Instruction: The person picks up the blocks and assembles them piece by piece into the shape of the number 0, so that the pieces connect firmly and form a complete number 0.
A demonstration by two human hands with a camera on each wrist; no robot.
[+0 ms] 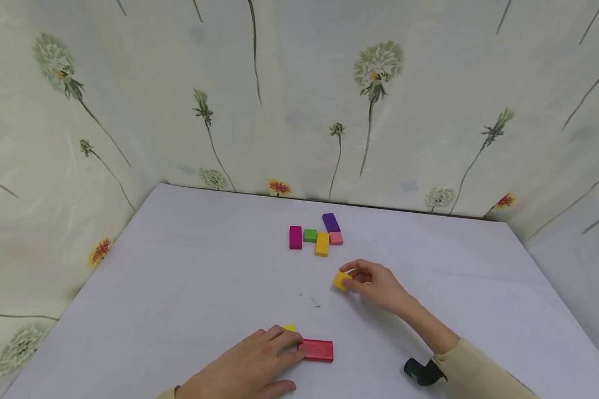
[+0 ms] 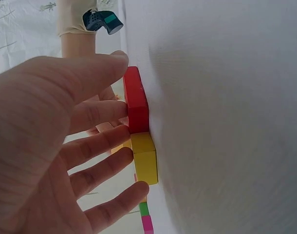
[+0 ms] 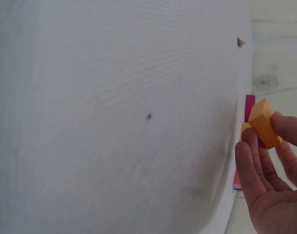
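Note:
My right hand [image 1: 376, 284] pinches a yellow-orange block [image 1: 341, 280] between thumb and fingers, over the middle of the table. In the right wrist view this block [image 3: 264, 124] is tilted. My left hand [image 1: 259, 363] is at the near edge, its fairly straight fingertips touching a red rectangular block [image 1: 316, 351] and a yellow block [image 1: 290, 328]. The left wrist view shows the red block [image 2: 135, 100] end to end with the yellow block [image 2: 145, 158], fingers spread along them. In the head view, the left fingers partly hide the yellow block.
Beyond the right hand lie a magenta block [image 1: 295, 238], a green block [image 1: 310, 235], an orange block [image 1: 321, 244], a pink block [image 1: 336, 238] and a purple block [image 1: 331, 222]. A dark wrist device [image 1: 422, 372] shows by the right sleeve. Flower-patterned cloth [image 1: 299, 111] hangs behind the white table [image 1: 204, 266].

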